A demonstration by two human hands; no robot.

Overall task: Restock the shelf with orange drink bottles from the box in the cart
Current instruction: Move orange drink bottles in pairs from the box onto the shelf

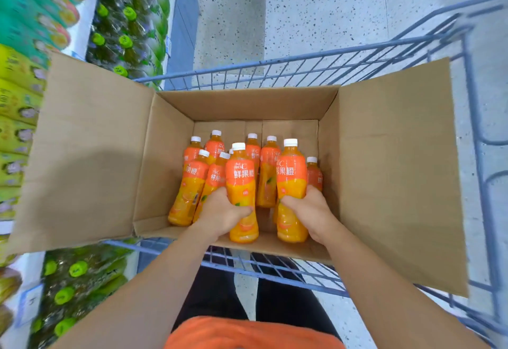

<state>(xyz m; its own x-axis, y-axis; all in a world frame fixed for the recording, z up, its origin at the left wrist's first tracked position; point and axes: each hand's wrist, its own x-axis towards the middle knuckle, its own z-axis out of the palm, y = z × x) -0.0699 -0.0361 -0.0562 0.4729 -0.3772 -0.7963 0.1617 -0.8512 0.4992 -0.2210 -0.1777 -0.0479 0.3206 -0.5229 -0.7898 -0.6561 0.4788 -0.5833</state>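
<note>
An open cardboard box [247,103] sits in a blue wire cart [472,139]. Several orange drink bottles with white caps and orange labels stand inside it. My left hand [224,209] grips one orange bottle [241,180] around its lower waist. My right hand [308,209] grips a second orange bottle [291,172] the same way. Both held bottles stand upright, higher than the others, near the box's front wall. The remaining bottles [214,147] crowd behind and to the left.
Shelves on the left hold green-capped bottles [129,13] and yellow-green cartons [16,95]. More green-capped bottles [77,269] fill a lower shelf. The box's wide flaps [88,145] spread left and right over the cart rim. A speckled floor [316,10] lies ahead.
</note>
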